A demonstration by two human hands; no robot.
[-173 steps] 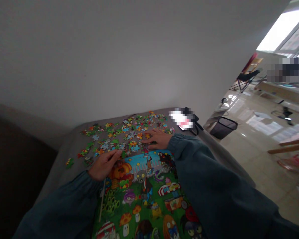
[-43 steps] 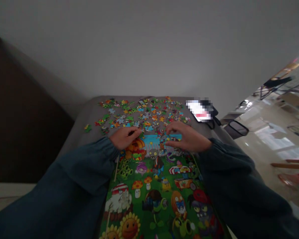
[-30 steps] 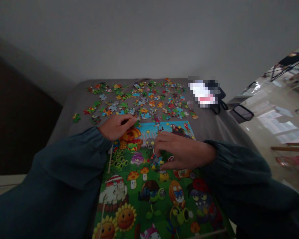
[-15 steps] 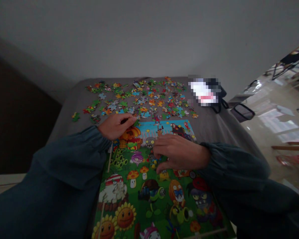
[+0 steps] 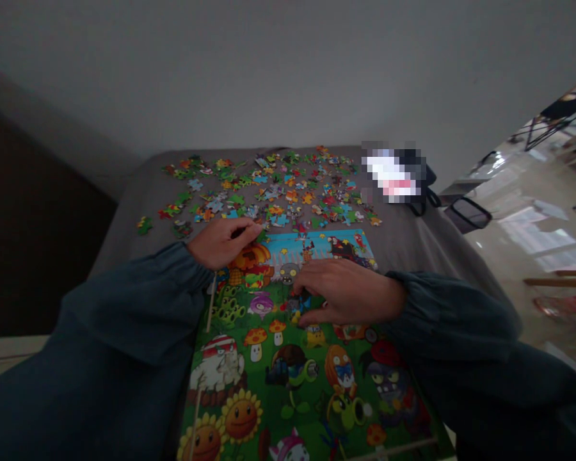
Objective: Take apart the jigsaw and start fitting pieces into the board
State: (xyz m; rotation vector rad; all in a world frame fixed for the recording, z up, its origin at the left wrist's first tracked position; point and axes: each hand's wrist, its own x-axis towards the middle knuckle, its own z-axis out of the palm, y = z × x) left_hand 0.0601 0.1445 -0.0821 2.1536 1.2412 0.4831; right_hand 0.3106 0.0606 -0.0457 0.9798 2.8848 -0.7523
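My left hand (image 5: 223, 242) is closed at the top left corner of the picture board (image 5: 288, 349), thumb against the curled fingers. A bit of green shows at its fingertips; whether that is a loose piece is hidden. Over the upper middle of the board, my right hand (image 5: 348, 289) is bent downward, with a gap between thumb and fingers. Below the fingertips lies a small blue and dark patch of the picture; I cannot tell if it is a separate piece. Cartoon plants and zombies cover the board, among them a grey zombie head (image 5: 288, 273) beside my right fingers.
Many loose jigsaw pieces (image 5: 278, 219) lie spread beyond the board on a grey cloth surface (image 5: 125, 256). A blurred-out white and dark item (image 5: 396, 176) with black straps sits at the back right. A wall (image 5: 269, 77) rises behind.
My right thumb has moved up slightly, closer to the fingers. My left hand stays almost in place.
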